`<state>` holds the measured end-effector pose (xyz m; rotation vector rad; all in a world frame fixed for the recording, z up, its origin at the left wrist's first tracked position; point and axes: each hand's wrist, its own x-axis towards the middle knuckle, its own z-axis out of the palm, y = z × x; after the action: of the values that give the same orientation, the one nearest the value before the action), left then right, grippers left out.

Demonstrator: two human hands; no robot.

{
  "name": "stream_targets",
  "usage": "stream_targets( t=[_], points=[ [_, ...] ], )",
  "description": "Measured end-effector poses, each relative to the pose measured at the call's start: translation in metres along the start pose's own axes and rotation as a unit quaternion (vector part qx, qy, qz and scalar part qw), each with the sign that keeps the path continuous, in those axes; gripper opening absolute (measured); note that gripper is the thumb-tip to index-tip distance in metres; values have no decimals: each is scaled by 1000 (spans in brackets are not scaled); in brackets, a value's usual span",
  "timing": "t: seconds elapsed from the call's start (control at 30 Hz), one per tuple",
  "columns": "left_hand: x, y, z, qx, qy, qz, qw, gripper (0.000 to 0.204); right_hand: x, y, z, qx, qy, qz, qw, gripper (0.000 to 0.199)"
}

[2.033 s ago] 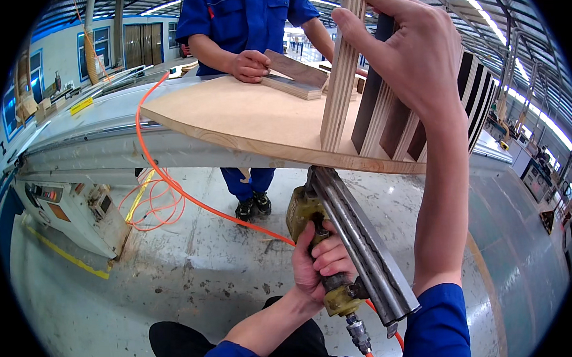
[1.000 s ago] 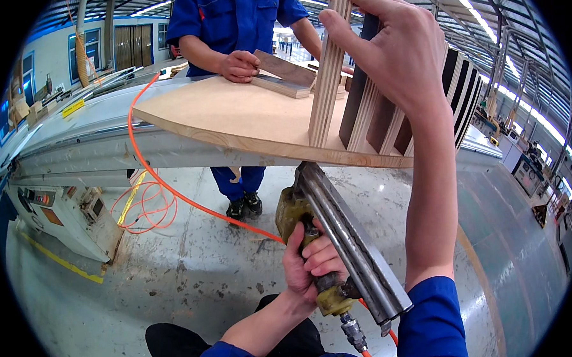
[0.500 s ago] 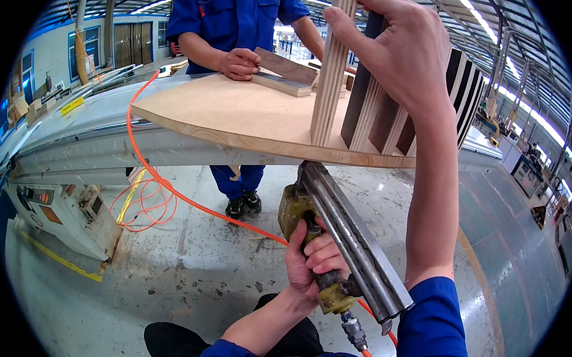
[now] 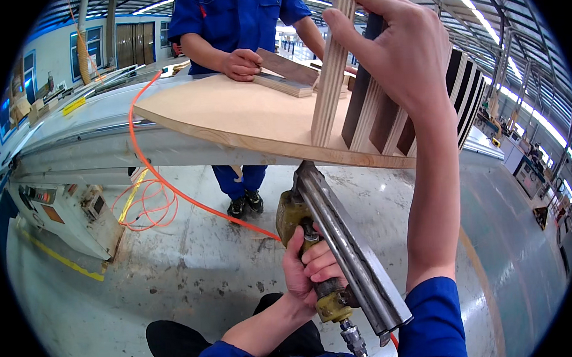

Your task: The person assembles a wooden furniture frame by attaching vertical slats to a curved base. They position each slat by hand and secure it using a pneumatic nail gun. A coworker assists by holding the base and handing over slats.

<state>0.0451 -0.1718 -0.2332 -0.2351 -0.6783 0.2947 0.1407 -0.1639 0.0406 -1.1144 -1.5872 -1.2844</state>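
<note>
My left hand (image 4: 308, 267) is wrapped round the grip of a pneumatic nail gun (image 4: 353, 246) with a long metal magazine. The gun's nose points up at the underside of a wooden panel (image 4: 213, 111) with a curved edge; whether they touch I cannot tell. Above the panel, my right hand (image 4: 398, 52) holds the top of an upright plywood strip (image 4: 329, 103), thumb on its left side and fingers over its top. Several more upright strips (image 4: 369, 114), some dark-faced, stand to the right, partly hidden behind my right hand and forearm.
Across the panel a person in blue rests a hand (image 4: 241, 64) by loose wood pieces (image 4: 285, 83). An orange air hose (image 4: 191, 200) loops down from the metal worktable (image 4: 68, 153) towards the gun. A machine control box (image 4: 77, 216) stands at the left.
The nail gun and my left hand have shifted slightly left. My right hand stays on the plywood strip.
</note>
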Motion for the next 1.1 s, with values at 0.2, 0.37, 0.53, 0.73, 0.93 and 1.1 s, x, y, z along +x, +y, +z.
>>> stream_targets(
  t=[0.2,0.37,0.53,0.73,0.93,1.1],
  points=[
    [1,0,-4,-7,-4,-3,1000,34,17,36,16,-29,45,-50,997,43],
    [0,-2,-2,-12,0,-2,1000,33,17,33,14,-38,35,-45,998,43],
    [1,-4,-3,-10,6,1,1000,32,16,33,12,-36,39,-46,998,43],
    [0,0,0,-8,16,3,1000,32,16,29,14,-38,45,-52,997,41],
    [1,0,-3,-9,8,-7,1000,33,17,31,12,-35,40,-44,998,39],
    [1,1,-2,-17,14,-8,1000,32,17,34,16,-30,62,-63,996,39]
  ],
)
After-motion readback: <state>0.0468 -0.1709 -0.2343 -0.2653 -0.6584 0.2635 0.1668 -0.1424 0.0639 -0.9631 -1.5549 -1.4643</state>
